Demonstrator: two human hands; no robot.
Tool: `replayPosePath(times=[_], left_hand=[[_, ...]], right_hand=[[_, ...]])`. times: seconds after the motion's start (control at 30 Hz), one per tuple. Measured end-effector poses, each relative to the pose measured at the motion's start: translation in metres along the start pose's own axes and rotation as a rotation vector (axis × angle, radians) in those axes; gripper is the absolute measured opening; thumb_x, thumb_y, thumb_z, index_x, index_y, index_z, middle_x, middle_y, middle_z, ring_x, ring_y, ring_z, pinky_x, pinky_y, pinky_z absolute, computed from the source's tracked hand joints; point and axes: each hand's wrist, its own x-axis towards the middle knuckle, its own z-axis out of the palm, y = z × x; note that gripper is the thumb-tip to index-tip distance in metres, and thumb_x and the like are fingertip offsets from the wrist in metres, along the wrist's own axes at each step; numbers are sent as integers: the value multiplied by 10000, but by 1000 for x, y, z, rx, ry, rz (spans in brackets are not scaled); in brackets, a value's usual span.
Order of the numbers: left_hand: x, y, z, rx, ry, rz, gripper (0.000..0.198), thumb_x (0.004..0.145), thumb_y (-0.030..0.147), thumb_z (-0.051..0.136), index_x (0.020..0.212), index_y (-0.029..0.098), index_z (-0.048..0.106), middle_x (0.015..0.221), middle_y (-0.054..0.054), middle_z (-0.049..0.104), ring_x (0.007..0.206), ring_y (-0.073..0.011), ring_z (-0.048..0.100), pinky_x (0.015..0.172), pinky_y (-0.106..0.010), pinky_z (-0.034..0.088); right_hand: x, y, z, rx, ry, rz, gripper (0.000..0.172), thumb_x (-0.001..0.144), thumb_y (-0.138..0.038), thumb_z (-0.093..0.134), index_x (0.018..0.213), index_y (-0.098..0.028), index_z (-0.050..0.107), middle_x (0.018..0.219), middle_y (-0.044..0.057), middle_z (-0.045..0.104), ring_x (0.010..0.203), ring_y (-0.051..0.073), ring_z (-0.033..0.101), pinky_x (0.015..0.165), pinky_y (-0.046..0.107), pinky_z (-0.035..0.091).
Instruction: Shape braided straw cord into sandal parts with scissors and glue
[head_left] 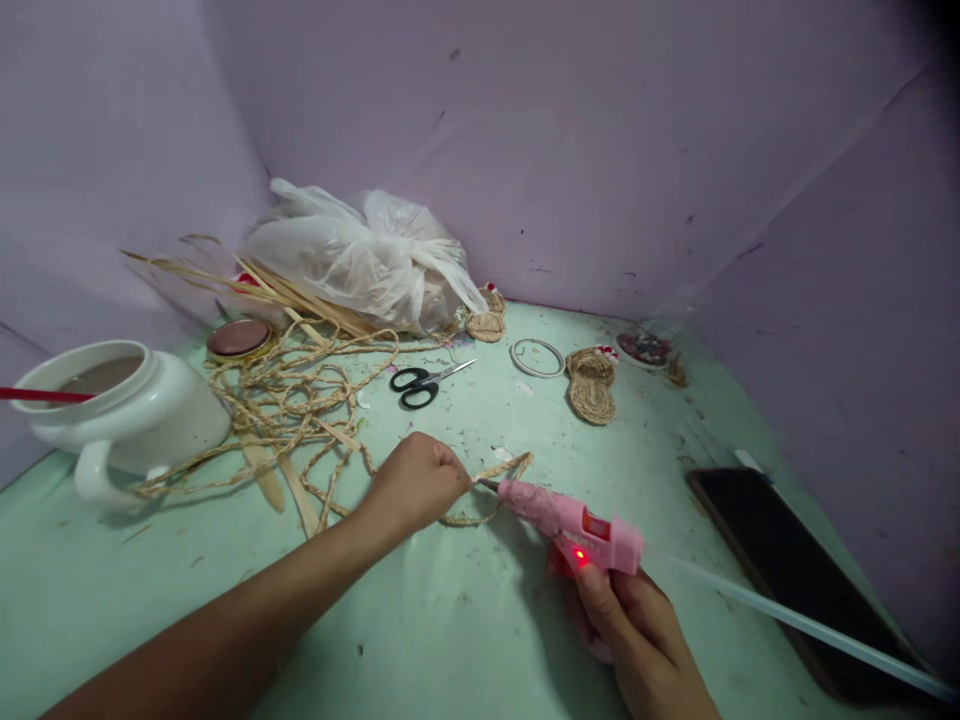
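Note:
My right hand [637, 630] is wrapped round the grip of a pink glue gun [574, 520] with a red light lit; a long clear glue stick [795, 620] trails out behind it. The nozzle points left at a loop of braided straw cord [499, 480] on the pale green table [450, 620]. My left hand [420, 482] is closed, pinching that cord right at the nozzle tip. The cord runs back to a loose tangled heap [300, 400] at the left.
A white jug-like pot [127, 410] with a red stick stands at far left. Black scissors [424, 383], a white ring [537, 357], coiled straw pieces [591, 388], a plastic bag [367, 255] and a small dish [643, 348] lie behind. A dark phone [787, 570] lies at right.

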Motion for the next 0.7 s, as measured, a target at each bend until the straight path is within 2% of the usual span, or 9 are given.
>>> replayPosePath(times=[0.23,0.4,0.57,0.7], left_hand=[[-1,2,0,4,11,-8,180,567,240,526,560,134,671,419,14,465,458,-117,417,438,-226,291],[-5,7,-2,2,37,-14,168,573,245,525,547,147,659,463,7,520,488,-122,444,452,-226,301],[-8,11,-2,5,51,-17,161,565,233,520,534,147,652,463,4,529,492,-124,453,452,-225,296],[-9,11,-1,7,60,-14,162,565,232,515,534,148,650,463,3,536,492,-127,460,457,-228,299]], right_hand=[[0,-1,1,50,4,66,388,749,-530,552,749,-152,636,495,-30,430,453,103,377,411,212,331],[0,-3,0,-20,54,25,379,730,-534,568,652,-169,633,470,-17,443,439,121,405,402,231,354],[1,-2,-2,-81,102,7,409,726,-568,551,748,-180,679,469,1,501,439,150,448,399,251,367],[0,1,-3,-102,79,-10,413,736,-572,537,792,-193,691,455,6,509,454,172,473,407,259,369]])
